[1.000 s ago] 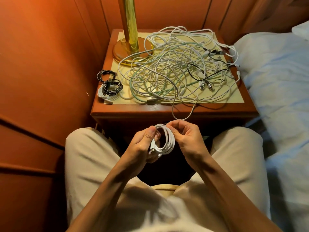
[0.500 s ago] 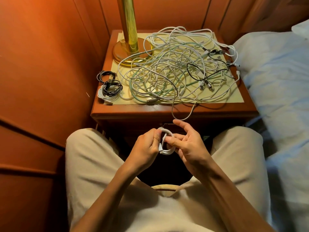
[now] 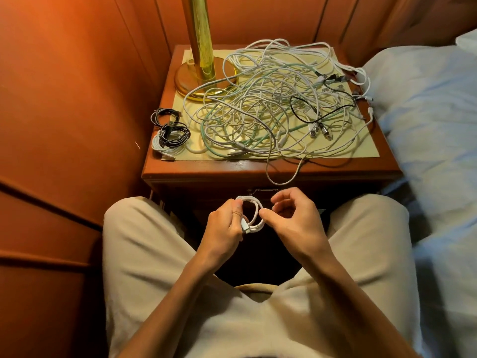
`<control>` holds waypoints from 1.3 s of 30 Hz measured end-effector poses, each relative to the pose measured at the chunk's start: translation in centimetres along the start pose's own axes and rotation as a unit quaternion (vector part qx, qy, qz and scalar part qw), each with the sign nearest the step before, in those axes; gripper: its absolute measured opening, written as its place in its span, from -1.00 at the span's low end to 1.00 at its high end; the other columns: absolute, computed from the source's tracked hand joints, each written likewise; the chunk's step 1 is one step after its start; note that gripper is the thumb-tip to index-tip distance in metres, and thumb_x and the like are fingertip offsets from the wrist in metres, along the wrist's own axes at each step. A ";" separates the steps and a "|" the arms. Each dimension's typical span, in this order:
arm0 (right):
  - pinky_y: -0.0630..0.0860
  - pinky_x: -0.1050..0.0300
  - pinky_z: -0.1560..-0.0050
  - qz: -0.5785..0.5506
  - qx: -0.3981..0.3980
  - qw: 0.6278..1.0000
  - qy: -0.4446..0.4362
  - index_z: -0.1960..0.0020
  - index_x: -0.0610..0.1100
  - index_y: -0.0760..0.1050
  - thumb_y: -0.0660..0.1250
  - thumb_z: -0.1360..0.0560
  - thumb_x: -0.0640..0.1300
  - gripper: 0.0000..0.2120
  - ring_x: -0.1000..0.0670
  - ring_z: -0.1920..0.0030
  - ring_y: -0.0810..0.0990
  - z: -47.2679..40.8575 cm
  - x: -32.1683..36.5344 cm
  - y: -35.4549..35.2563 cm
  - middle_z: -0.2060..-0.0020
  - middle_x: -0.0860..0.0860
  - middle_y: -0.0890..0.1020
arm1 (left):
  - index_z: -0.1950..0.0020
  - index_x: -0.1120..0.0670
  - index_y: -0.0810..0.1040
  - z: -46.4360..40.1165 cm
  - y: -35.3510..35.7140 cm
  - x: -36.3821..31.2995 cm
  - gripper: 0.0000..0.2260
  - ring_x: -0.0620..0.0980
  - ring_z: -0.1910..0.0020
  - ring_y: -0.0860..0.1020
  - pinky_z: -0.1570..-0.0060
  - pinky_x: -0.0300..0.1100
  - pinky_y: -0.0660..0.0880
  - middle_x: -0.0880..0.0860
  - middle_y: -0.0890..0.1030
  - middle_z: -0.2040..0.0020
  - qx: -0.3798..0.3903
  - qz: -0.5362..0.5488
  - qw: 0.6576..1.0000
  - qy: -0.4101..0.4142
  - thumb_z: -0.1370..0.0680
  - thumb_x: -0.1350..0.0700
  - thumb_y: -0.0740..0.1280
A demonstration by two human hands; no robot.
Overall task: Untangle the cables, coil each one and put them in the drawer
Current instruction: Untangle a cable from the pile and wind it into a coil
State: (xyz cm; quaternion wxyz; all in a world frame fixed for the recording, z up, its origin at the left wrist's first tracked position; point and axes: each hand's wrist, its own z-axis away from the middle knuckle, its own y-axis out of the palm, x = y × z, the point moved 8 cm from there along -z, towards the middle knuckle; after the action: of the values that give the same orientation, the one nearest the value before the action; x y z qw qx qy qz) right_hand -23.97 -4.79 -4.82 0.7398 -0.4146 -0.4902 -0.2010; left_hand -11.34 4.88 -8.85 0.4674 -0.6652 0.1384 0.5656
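Right hand (image 3: 294,218) drawn back from white coil (image 3: 254,215), fingers curled, empty, left hand (image 3: 227,223) grip pinching coil, tangled cables (image 3: 271,104) on desk (image 3: 232,167) beyond

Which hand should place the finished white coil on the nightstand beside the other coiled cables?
Left, probably. The left hand already grips the small white cable coil, and the coiled black and white cables lie on that side. The right hand only touches it.
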 end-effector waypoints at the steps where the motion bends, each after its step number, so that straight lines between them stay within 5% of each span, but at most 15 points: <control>1: 0.53 0.31 0.17 0.005 0.002 1.000 -0.022 0.01 -0.03 0.58 0.48 -0.48 -0.12 -0.88 0.14 0.17 0.61 0.5 0.2 0.3 0.20 0.08 0.63 | 0.18 0.07 0.47 -0.1 -0.2 0.2 -0.68 -0.05 0.40 0.56 0.35 -0.07 0.48 0.05 0.57 0.35 -0.016 -0.009 1.000 -0.004 -0.70 0.03 0.10; 5: 0.59 0.27 0.08 0.006 0.072 0.997 -0.003 -0.05 -0.03 0.66 0.40 -0.54 -0.04 -0.87 0.16 0.11 0.64 1.8 -1.1 2.6 0.18 0.10 0.68 | 0.13 0.12 0.50 -0.3 0.1 -0.1 -0.67 0.00 0.34 0.58 0.27 0.10 0.51 0.06 0.59 0.30 -0.021 -0.024 0.999 0.010 -0.70 0.00 0.09; 9: 0.49 0.21 0.19 -0.107 0.088 0.988 0.066 0.12 -0.10 0.66 0.35 -0.58 -0.09 -0.83 0.14 0.26 0.55 1.6 -2.2 2.6 0.33 0.07 0.62 | 0.14 0.06 0.49 -0.1 0.4 -1.1 -0.67 -0.17 0.33 0.53 0.36 -0.28 0.39 -0.10 0.52 0.32 -0.008 -0.040 0.997 0.060 -0.69 -0.01 0.07; 13: 0.51 0.10 0.12 -0.374 0.105 0.898 0.204 0.24 -0.18 0.51 0.24 -0.64 -0.11 -0.69 0.00 0.28 0.57 1.6 -2.5 2.2 0.36 -0.08 0.58 | 0.17 0.04 0.40 -0.8 -0.7 -0.2 -0.72 -0.09 0.26 0.41 0.26 -0.17 0.34 -0.03 0.44 0.20 -0.040 -0.130 0.983 0.120 -0.66 -0.03 0.06; 16: 0.43 0.13 0.34 -0.424 0.123 0.863 0.246 0.21 -0.18 0.46 0.22 -0.65 -0.07 -0.70 0.02 0.50 0.43 1.6 -2.9 2.0 0.52 -0.03 0.40 | 0.19 0.01 0.37 -1.0 -1.1 0.0 -0.71 -0.09 0.30 0.44 0.30 -0.14 0.39 -0.04 0.46 0.24 -0.036 -0.151 0.982 0.110 -0.69 -0.01 0.06; 19: 0.23 0.23 0.50 -0.265 0.119 0.947 0.136 0.07 -0.21 0.52 0.23 -0.64 -0.10 -0.79 0.09 0.56 0.27 0.8 -3.1 1.1 0.54 0.03 0.34 | 0.25 0.02 0.40 -1.1 -1.8 0.4 -0.68 -0.11 0.42 0.46 0.38 -0.17 0.36 -0.05 0.47 0.38 -0.025 -0.058 0.998 0.030 -0.70 0.05 0.10; 21: 0.35 0.24 0.47 -0.131 0.066 0.989 0.011 0.03 -0.13 0.55 0.28 -0.62 -0.16 -0.90 0.11 0.48 0.42 0.4 -2.2 0.2 0.47 0.06 0.48 | 0.24 0.10 0.40 -1.0 -1.4 0.8 -0.66 -0.10 0.52 0.36 0.43 -0.11 0.32 0.01 0.41 0.43 -0.008 0.141 0.987 -0.072 -0.71 0.08 0.09; 24: 0.47 0.36 0.17 0.023 -0.035 0.988 -0.151 0.09 -0.06 0.56 0.36 -0.57 -0.24 -0.88 0.13 0.18 0.58 0.8 -0.4 -0.2 0.23 0.11 0.59 | 0.23 0.12 0.39 0.5 1.1 0.0 -0.65 -0.13 0.57 0.26 0.43 -0.20 0.35 0.05 0.35 0.44 0.055 0.401 0.890 -0.212 -0.71 0.03 0.08; 27: 0.49 0.33 0.10 0.010 -0.092 0.979 -0.184 0.09 -0.10 0.59 0.39 -0.53 -0.29 -0.89 0.11 0.11 0.59 1.4 0.1 -0.5 0.16 0.06 0.60 | 0.23 0.10 0.40 1.7 3.0 -1.2 -0.63 -0.12 0.53 0.27 0.40 -0.23 0.36 0.04 0.38 0.42 0.107 0.433 0.863 -0.236 -0.71 0.01 0.06; 30: 0.62 0.17 0.08 -0.142 -0.047 0.986 -0.077 0.08 -0.09 0.64 0.38 -0.55 -0.27 -0.88 0.00 0.13 0.68 1.4 -1.0 0.1 0.21 0.01 0.69 | 0.22 0.10 0.40 1.2 2.7 -0.8 -0.64 -0.06 0.45 0.34 0.41 -0.17 0.36 0.03 0.42 0.40 0.065 0.316 0.930 -0.177 -0.72 0.02 0.04; 33: 0.63 0.13 0.10 -0.245 0.013 0.969 0.020 0.09 -0.09 0.68 0.35 -0.55 -0.29 -0.83 -0.05 0.10 0.71 1.7 -1.7 0.8 0.19 -0.05 0.73 | 0.20 0.06 0.46 0.8 1.0 -1.1 -0.66 -0.01 0.33 0.46 0.26 -0.01 0.40 -0.01 0.51 0.32 -0.015 0.043 0.996 -0.072 -0.71 0.03 0.06; 37: 0.58 0.07 0.11 -0.363 0.069 0.920 0.133 0.13 -0.13 0.71 0.28 -0.60 -0.23 -0.75 -0.07 0.10 0.69 2.1 -2.8 1.8 0.15 -0.15 0.72 | 0.10 0.08 0.49 1.0 0.4 -2.1 -0.69 0.06 0.18 0.56 0.23 -0.01 0.38 -0.04 0.53 0.24 -0.051 -0.134 0.989 -0.020 -0.69 0.02 0.05; 39: 0.57 0.05 0.08 -0.402 0.073 0.897 0.167 -0.03 -0.18 0.65 0.26 -0.60 -0.07 -0.76 -0.06 0.09 0.67 2.2 -3.4 2.1 0.12 -0.17 0.69 | 0.07 0.09 0.48 1.0 0.4 -2.2 -0.69 0.10 0.15 0.56 0.22 -0.03 0.37 0.02 0.54 0.16 -0.061 -0.183 0.981 -0.003 -0.69 0.00 0.04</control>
State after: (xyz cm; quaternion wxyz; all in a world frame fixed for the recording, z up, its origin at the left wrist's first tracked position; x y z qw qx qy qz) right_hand -25.21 -2.16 -8.29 0.6955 -0.0874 -0.4975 -0.5110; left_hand -12.98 4.66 -7.01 0.5221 -0.7047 -0.0212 0.4800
